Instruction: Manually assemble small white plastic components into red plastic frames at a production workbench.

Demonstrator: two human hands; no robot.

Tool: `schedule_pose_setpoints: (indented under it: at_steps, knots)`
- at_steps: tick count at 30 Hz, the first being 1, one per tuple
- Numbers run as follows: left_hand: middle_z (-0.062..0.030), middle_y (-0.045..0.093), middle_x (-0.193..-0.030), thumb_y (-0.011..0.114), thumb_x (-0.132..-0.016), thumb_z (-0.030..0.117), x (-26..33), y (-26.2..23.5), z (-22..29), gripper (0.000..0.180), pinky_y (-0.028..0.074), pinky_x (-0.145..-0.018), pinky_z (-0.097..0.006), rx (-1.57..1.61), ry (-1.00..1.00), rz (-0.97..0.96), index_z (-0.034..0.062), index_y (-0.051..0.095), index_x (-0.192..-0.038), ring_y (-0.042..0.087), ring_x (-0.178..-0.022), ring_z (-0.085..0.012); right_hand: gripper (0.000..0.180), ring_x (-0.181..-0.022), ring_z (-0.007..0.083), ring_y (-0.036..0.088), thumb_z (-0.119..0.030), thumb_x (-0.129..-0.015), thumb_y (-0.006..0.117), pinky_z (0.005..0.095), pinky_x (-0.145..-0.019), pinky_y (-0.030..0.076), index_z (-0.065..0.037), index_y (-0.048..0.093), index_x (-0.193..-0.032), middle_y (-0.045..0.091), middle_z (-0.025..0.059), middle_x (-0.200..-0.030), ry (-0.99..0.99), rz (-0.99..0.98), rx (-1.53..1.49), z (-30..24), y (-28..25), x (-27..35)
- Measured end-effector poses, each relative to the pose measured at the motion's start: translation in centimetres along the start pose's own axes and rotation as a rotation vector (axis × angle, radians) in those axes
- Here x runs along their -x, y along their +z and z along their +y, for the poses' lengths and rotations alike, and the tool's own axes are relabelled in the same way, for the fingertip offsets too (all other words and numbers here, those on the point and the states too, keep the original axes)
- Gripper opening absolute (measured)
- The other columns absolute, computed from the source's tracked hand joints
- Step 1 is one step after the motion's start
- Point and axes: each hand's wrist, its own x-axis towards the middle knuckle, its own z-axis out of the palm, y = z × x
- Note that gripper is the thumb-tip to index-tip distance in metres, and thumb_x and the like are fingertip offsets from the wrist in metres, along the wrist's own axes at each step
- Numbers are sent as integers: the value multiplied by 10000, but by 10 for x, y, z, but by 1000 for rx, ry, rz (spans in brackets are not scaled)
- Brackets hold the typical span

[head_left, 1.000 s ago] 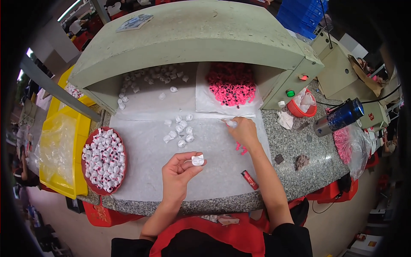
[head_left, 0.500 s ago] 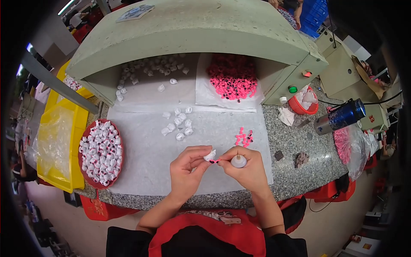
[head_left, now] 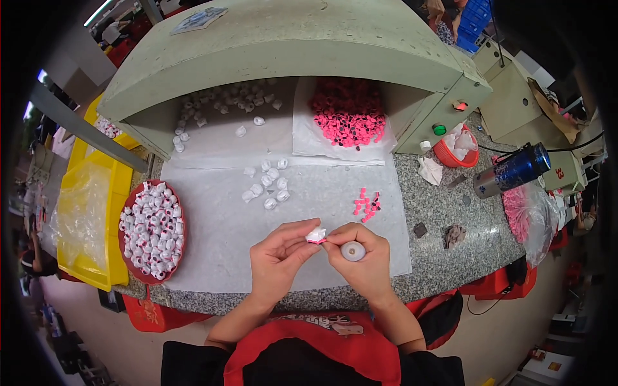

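My left hand point(head_left: 278, 255) pinches a small white figure piece point(head_left: 317, 234) with a pink edge at its base. Close on its right, my right hand point(head_left: 362, 257) is closed round a white squeeze bottle point(head_left: 353, 251), and its thumb and forefinger meet the piece's pink edge. Beyond my hands, several white pieces point(head_left: 270, 183) lie loose on white paper point(head_left: 212, 219). A small group of pink pieces point(head_left: 367, 204), some with dark spots, lies on the paper farther right.
A red basin point(head_left: 185, 238) heaped with white-and-pink pieces stands left, beside yellow trays point(head_left: 116, 257). Ahead, a grey-green metal hood point(head_left: 283, 58) covers more white pieces and a pink pile point(head_left: 351, 122). A red basket point(head_left: 476, 154) and blue bottle point(head_left: 523, 168) stand right.
The white piece has turned in my fingers, so its pink part now faces downward. My right hand has shifted slightly left, and the squeeze bottle has tipped a little.
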Motion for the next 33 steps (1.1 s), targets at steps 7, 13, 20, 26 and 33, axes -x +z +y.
schedule_pose_setpoints:
  at_steps: [7,13,20,26,33]
  knots:
    - [-164,541,-1090,556,-769,-131,-2,-1,0,295,479,-862,-291,135,1,-42,-63,555,-1056,569,-975,-205,184,-717,81,559,57,-689,670,200,-640,442,8,628,-861,601,42,-787,127,-30,-112,-7,-4,-5]
    - [-169,540,-1071,537,-787,-122,2,7,-4,271,481,-862,-304,-16,150,-45,-55,564,-1048,566,-976,-224,211,-681,86,542,73,-667,675,204,-600,425,4,654,-865,589,43,-758,-59,-79,-39,-2,-10,-5]
    - [-157,558,-1065,516,-799,-119,-3,2,-26,259,473,-853,-282,19,66,16,-65,560,-1048,570,-969,-199,175,-677,77,533,58,-679,674,200,-591,406,5,652,-845,588,36,-739,41,-77,-21,17,-8,-10]
    - [-137,592,-1024,528,-800,-96,-4,8,-24,256,466,-833,-270,78,3,70,-64,561,-1052,579,-947,-180,140,-671,78,532,44,-692,671,200,-592,405,1,652,-824,589,36,-751,81,-81,-82,17,-8,-13]
    - [-124,610,-975,569,-805,-32,-11,7,-19,299,490,-767,-260,470,-296,138,-39,526,-1101,602,-865,-158,275,-722,126,565,73,-636,698,221,-626,446,-13,628,-887,585,95,-897,-186,1,-71,9,-1,-15]
